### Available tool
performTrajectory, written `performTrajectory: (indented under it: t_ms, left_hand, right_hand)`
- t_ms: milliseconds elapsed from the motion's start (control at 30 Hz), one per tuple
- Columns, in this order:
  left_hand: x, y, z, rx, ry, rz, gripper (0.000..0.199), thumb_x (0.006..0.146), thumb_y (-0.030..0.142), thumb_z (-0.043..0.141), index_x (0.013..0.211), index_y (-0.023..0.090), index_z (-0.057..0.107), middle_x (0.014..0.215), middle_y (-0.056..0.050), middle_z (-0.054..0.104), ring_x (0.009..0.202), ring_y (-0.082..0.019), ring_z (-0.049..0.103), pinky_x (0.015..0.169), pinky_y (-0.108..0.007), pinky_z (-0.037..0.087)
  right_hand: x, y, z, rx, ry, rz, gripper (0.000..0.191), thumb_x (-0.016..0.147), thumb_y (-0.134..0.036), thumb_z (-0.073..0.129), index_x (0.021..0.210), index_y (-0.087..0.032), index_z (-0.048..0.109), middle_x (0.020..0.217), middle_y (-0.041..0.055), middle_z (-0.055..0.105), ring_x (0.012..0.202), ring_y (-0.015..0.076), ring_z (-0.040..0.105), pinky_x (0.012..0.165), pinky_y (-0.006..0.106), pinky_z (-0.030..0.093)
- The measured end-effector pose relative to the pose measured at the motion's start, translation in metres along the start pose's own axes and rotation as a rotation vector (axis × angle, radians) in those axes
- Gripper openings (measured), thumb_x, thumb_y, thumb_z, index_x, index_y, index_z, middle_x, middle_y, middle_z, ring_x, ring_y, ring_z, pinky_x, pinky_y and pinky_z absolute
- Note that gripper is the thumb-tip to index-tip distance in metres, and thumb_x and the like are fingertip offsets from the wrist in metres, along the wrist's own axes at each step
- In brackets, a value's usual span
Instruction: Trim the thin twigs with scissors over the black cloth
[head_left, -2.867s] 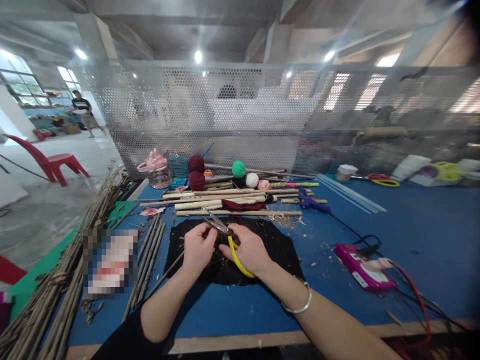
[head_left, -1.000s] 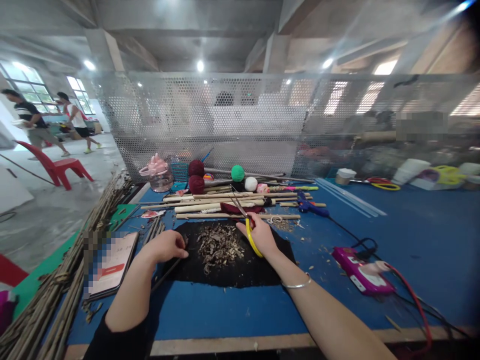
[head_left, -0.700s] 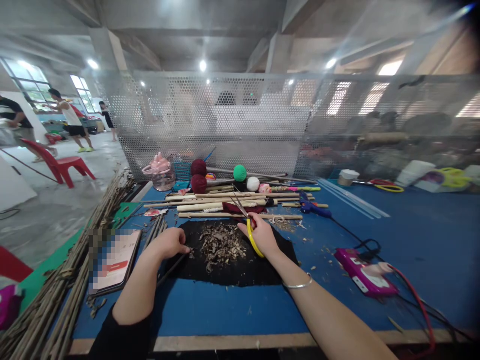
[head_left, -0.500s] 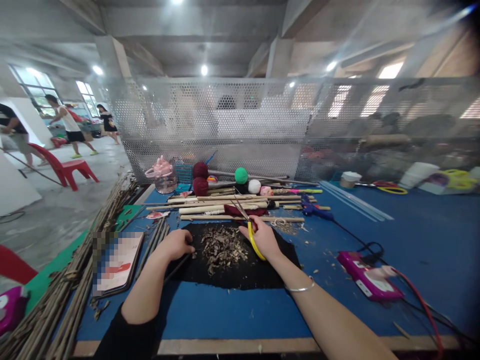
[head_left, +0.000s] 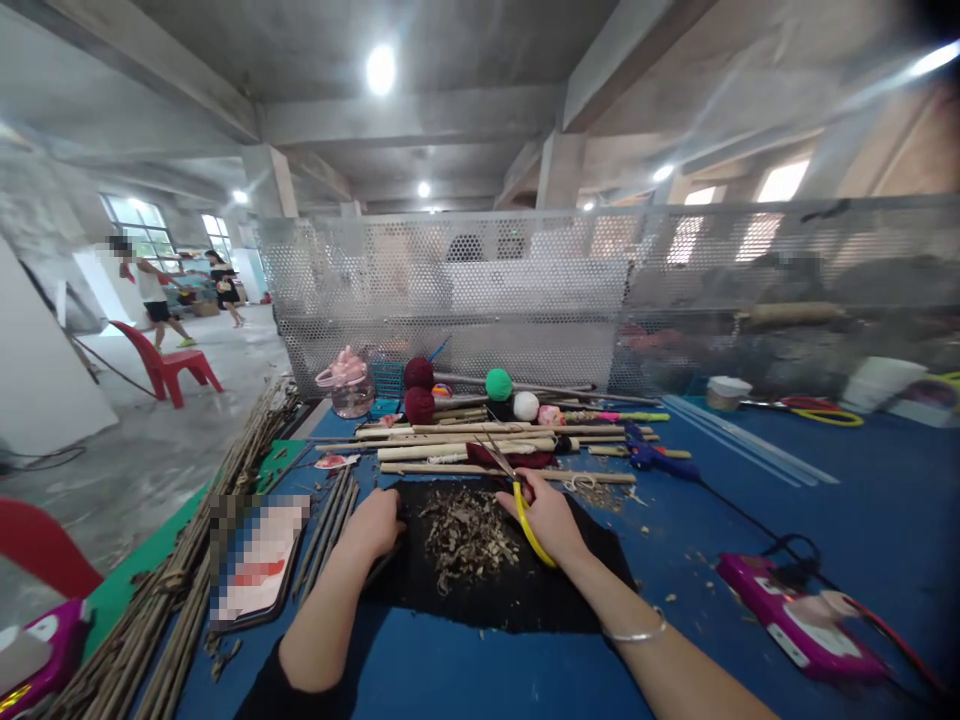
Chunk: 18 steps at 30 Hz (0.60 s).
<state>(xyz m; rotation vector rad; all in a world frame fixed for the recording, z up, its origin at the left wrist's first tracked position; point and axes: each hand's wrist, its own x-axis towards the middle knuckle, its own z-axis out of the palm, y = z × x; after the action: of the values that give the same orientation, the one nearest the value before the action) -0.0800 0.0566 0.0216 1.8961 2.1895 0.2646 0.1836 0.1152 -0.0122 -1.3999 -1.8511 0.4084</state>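
Yellow-handled scissors (head_left: 534, 525) are gripped in my right hand (head_left: 553, 517), above the right part of a black cloth (head_left: 517, 608). Their blades point away and to the left, slightly apart. My left hand (head_left: 379, 522) is closed at the cloth's left edge, around what looks like a thin dark stick (head_left: 384, 562), mostly hidden by the hand and forearm. Between both hands lies a heap of dry brown plant scraps (head_left: 469, 540) on the cloth.
Bundled twigs (head_left: 180, 560) and a phone (head_left: 262, 560) lie left. Wooden sticks (head_left: 510, 472) and yarn balls (head_left: 499, 385) lie behind the cloth, before a perforated metal screen (head_left: 450, 300). A blue glue gun (head_left: 652, 455) and purple power strip (head_left: 799, 620) are right. People stand far left.
The view has tilted up and turned slightly left, so the table appears lower and further right. Both hands keep nearly the same pose over the cloth. People in the background have moved.
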Motion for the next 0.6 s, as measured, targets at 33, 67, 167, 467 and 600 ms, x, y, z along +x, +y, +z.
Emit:
performTrajectory:
  t_ms: [33,67,167,467,600]
  left_hand:
    - [0.002,0.0,0.001,0.006,-0.02,0.013,0.015,0.067,0.016,0.058,0.08,0.014,0.064,0.09,-0.014,0.065,0.087,-0.024,0.06,0.076,-0.03,0.041]
    - [0.004,0.0,0.001,-0.015,-0.028,0.039,0.011,0.069,0.015,0.056,0.075,0.015,0.065,0.086,-0.013,0.066,0.085,-0.023,0.061,0.075,-0.029,0.041]
    - [0.004,0.006,-0.006,-0.17,0.07,0.132,0.018,0.074,0.019,0.053,0.087,0.015,0.065,0.086,-0.009,0.067,0.083,-0.018,0.06,0.076,-0.025,0.041]
    - [-0.061,-0.01,-0.011,-0.054,-0.09,-0.106,0.027,0.06,0.03,0.065,0.085,0.02,0.063,0.084,-0.006,0.066,0.077,-0.021,0.06,0.062,-0.026,0.038]
    - [-0.077,-0.019,0.0,-0.131,-0.068,-0.104,0.022,0.067,0.024,0.057,0.087,0.02,0.063,0.078,-0.004,0.066,0.072,-0.017,0.06,0.062,-0.024,0.038]
  right_hand:
    - [0.0,0.0,0.0,-0.001,0.004,-0.001,0.04,0.069,-0.044,0.055,0.099,-0.019,0.058,0.06,-0.0013,0.051,0.054,0.0152,0.049,0.051,0.025,0.037]
    - [0.0,0.0,0.001,-0.003,0.006,0.0,0.04,0.069,-0.044,0.055,0.099,-0.019,0.059,0.06,-0.0013,0.051,0.054,0.0152,0.049,0.051,0.025,0.037]
    - [-0.001,-0.002,-0.001,-0.006,0.011,0.002,0.039,0.069,-0.046,0.055,0.097,-0.019,0.059,0.061,-0.0015,0.05,0.055,0.0149,0.049,0.052,0.025,0.037]
    - [-0.004,-0.009,-0.007,0.035,0.002,0.008,0.045,0.068,-0.052,0.055,0.098,-0.018,0.058,0.061,-0.0022,0.05,0.056,0.0135,0.048,0.054,0.023,0.036]
    - [-0.005,-0.007,-0.007,0.049,0.007,-0.001,0.046,0.067,-0.054,0.056,0.097,-0.018,0.058,0.061,-0.0019,0.05,0.055,0.0132,0.046,0.054,0.023,0.036]
